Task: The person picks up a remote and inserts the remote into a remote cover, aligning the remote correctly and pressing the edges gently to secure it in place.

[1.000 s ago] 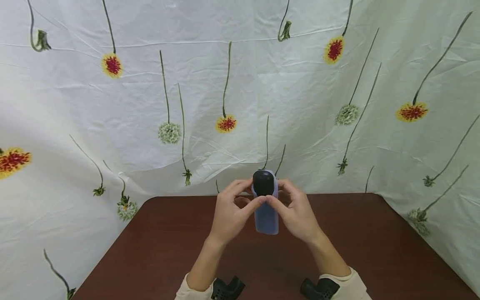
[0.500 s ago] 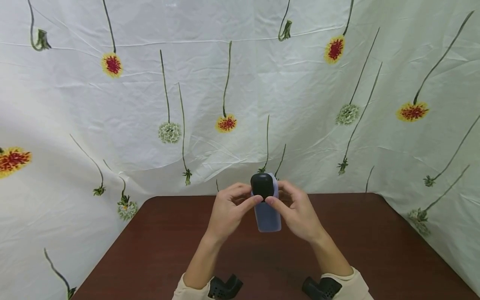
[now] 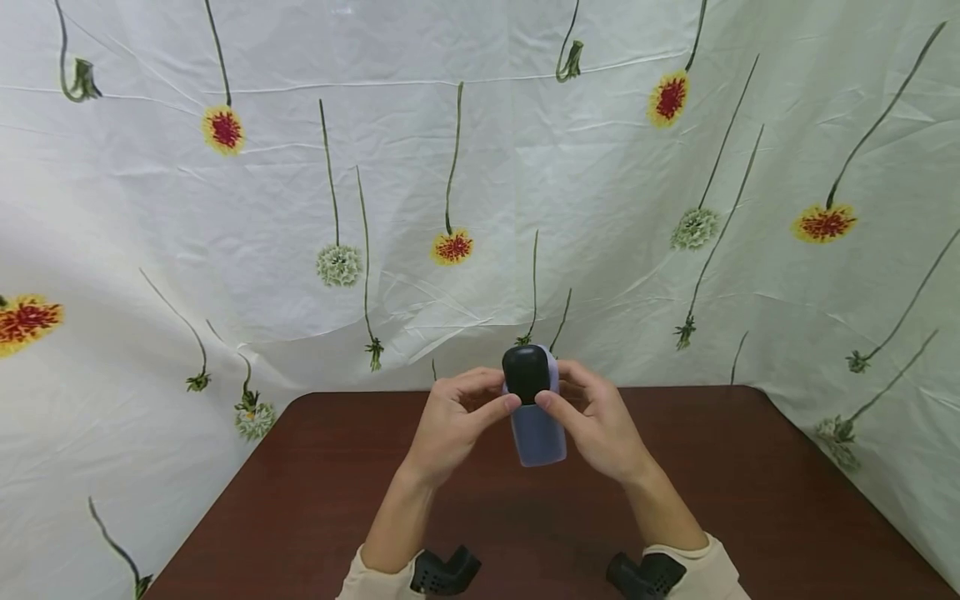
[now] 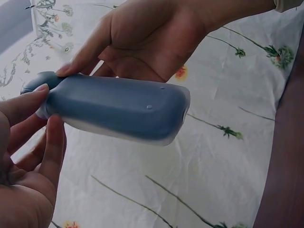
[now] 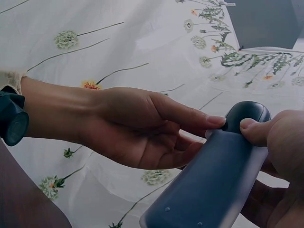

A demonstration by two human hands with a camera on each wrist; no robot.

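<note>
Both hands hold one long, rounded object (image 3: 540, 435) over the table. Its blue-grey body has a translucent outer layer and, in the left wrist view, small raised dots. At the far end sits a smooth black rounded piece (image 3: 526, 372), with a pale lavender edge (image 3: 554, 373) showing behind it in the head view. My left hand (image 3: 455, 415) pinches the left side, thumb at the base of the black piece and fingers behind. My right hand (image 3: 595, 419) grips the right side the same way. Fingertips behind the object are hidden in the head view.
A dark reddish-brown table (image 3: 315, 500) lies below the hands. Behind and around it hangs a white cloth (image 3: 510, 167) printed with flowers. Black devices sit on the left wrist (image 3: 446, 572) and right wrist (image 3: 645, 575).
The two thumbs have moved apart, from nearly touching to opposite sides of the black piece's base. The object's lower end has swung slightly right. Both hands keep their grip.
</note>
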